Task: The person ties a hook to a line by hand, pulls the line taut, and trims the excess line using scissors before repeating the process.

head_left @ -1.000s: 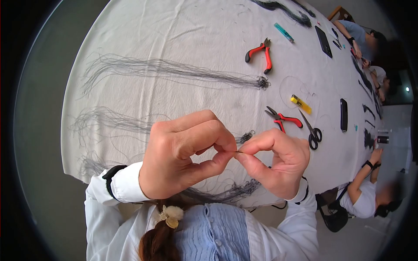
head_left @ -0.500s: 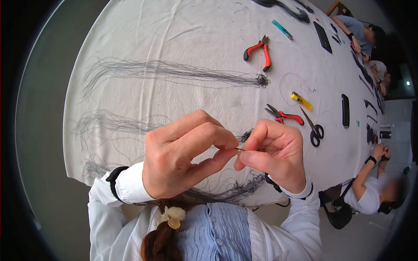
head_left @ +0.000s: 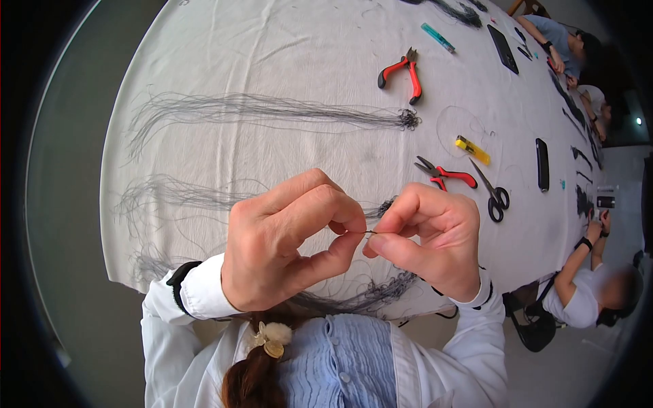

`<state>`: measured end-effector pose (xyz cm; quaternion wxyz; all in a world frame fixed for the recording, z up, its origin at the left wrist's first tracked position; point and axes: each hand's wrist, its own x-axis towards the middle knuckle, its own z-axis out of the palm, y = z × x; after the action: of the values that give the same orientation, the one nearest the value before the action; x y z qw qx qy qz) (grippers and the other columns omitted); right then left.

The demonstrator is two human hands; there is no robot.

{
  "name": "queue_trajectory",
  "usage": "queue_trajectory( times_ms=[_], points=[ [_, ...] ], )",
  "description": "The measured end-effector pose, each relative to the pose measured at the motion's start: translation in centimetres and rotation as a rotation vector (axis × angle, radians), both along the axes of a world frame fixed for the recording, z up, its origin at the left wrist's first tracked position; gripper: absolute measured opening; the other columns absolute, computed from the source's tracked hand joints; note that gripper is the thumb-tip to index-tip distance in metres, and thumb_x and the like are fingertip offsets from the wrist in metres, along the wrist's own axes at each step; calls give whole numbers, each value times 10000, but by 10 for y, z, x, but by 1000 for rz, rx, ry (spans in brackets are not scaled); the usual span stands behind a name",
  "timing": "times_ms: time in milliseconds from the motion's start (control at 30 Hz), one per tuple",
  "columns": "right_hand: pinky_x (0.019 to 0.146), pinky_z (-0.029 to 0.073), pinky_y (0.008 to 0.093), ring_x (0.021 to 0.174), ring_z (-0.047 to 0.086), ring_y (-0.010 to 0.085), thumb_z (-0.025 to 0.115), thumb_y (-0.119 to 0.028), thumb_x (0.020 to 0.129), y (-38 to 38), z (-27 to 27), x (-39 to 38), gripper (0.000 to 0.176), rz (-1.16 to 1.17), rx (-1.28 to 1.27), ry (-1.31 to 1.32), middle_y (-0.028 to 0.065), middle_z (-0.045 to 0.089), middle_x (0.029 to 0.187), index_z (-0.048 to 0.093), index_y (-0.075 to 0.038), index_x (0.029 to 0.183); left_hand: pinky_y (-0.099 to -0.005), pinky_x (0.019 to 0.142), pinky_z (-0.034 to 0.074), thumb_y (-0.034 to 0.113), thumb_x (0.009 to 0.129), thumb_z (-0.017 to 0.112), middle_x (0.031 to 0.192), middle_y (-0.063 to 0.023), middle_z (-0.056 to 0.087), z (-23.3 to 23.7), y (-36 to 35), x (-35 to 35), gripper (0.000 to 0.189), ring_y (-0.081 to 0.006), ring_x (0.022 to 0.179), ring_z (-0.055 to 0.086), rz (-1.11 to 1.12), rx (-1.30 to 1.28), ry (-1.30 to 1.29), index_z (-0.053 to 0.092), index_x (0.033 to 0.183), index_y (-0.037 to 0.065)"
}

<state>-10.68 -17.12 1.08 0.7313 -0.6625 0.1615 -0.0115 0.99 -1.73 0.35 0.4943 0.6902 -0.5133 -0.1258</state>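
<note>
Thumb and forefinger of my left hand (head_left: 289, 238) are pinched on one end of a short, thin dark strand (head_left: 370, 232). Facing it, my right hand (head_left: 432, 238) pinches the other end, its remaining fingers curled. Only a small length of the strand shows between the fingertips, and what it is made of cannot be made out. Behind the hands lies a bundle of dark threads (head_left: 183, 192), partly covered by my left hand, its knotted end (head_left: 386, 207) showing between the hands. A further dark thread bundle (head_left: 354, 301) lies below my wrists.
Another thread bundle (head_left: 272, 109) stretches across the white tablecloth (head_left: 326, 61). To the right are red-handled pliers (head_left: 445, 175), cutters (head_left: 405, 71), a yellow lighter (head_left: 473, 149), scissors (head_left: 493, 194), a turquoise tube (head_left: 438, 38) and phones (head_left: 503, 49). Several people sit along the right edge.
My hands have drawn slightly apart, so a little more of the strand shows between my fingertips. Both still pinch it. The view has shifted a little.
</note>
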Motion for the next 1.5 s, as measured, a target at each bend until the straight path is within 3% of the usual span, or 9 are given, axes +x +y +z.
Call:
queue_trajectory(
  times_ms=[267, 433, 633, 867, 967, 1000, 1267, 1333, 1500],
  points=[
    [555, 502, 225, 643, 632, 158, 672, 73, 607, 0, -9, 2, 167, -19, -741, -406, 78, 619, 692, 614, -19, 734, -202, 497, 355, -27, 714, 618, 739, -29, 535, 2, 0, 0, 87, -69, 599, 459, -14, 66, 313, 551, 746, 20],
    [537, 515, 257, 737, 622, 196, 650, 43, 528, -3, -16, 7, 216, -19, -1202, -811, 81, 600, 800, 601, -24, 728, -189, 518, 356, -14, 730, 610, 743, -21, 524, 4, 2, 5, 74, -55, 625, 452, -53, 121, 394, 542, 745, 13],
    [675, 569, 313, 777, 624, 213, 670, 6, 626, -2, -16, 11, 127, -37, -1515, -972, 82, 613, 829, 582, -43, 704, -181, 559, 368, -5, 749, 595, 745, 6, 523, 13, 3, 7, 53, -35, 660, 443, -70, 239, 734, 543, 745, 6],
    [743, 557, 383, 817, 645, 212, 666, 30, 687, 0, -18, 5, 174, 1, -1601, -987, 77, 648, 849, 554, -60, 786, -177, 618, 399, 7, 769, 646, 786, 4, 575, -3, 3, 13, 63, -36, 695, 488, -239, 241, 1223, 594, 803, -3],
    [708, 567, 334, 745, 638, 198, 669, -2, 641, -2, -18, 10, 122, -112, -1569, -1032, 56, 622, 746, 571, -47, 699, -179, 608, 409, 25, 762, 690, 792, 4, 585, -3, 2, 13, 103, -37, 693, 496, -241, 197, 1258, 603, 809, -1],
    [676, 562, 312, 710, 637, 188, 665, 15, 631, -4, -18, 9, 127, -91, -1400, -914, 56, 622, 733, 579, -40, 706, -179, 608, 409, 25, 762, 690, 792, 4, 585, -1, 3, 12, 103, -37, 693, 496, -242, 197, 1256, 603, 809, -1],
    [572, 500, 209, 579, 610, 103, 639, 28, 691, -5, 0, 1, 67, 36, -671, -323, 63, 614, 651, 601, -2, 738, -213, 489, 390, -10, 682, 726, 747, -46, 591, 2, 2, 5, 167, -86, 593, 520, -28, -5, 31, 623, 803, 41],
    [574, 492, 213, 595, 605, 78, 633, 13, 729, -6, -4, 1, 47, 54, -317, -248, 50, 619, 643, 586, 9, 726, -225, 473, 395, -18, 662, 727, 745, -49, 590, 1, 1, 5, 180, -103, 584, 530, -41, -44, -31, 626, 799, 43],
    [567, 483, 209, 606, 599, 79, 619, -2, 768, -10, 3, 3, 59, 104, 91, 35, 42, 621, 668, 569, 14, 741, -246, 463, 422, -32, 628, 723, 738, -63, 582, -4, -1, 3, 203, -139, 581, 561, -56, -118, -134, 633, 796, 37]
  ],
)
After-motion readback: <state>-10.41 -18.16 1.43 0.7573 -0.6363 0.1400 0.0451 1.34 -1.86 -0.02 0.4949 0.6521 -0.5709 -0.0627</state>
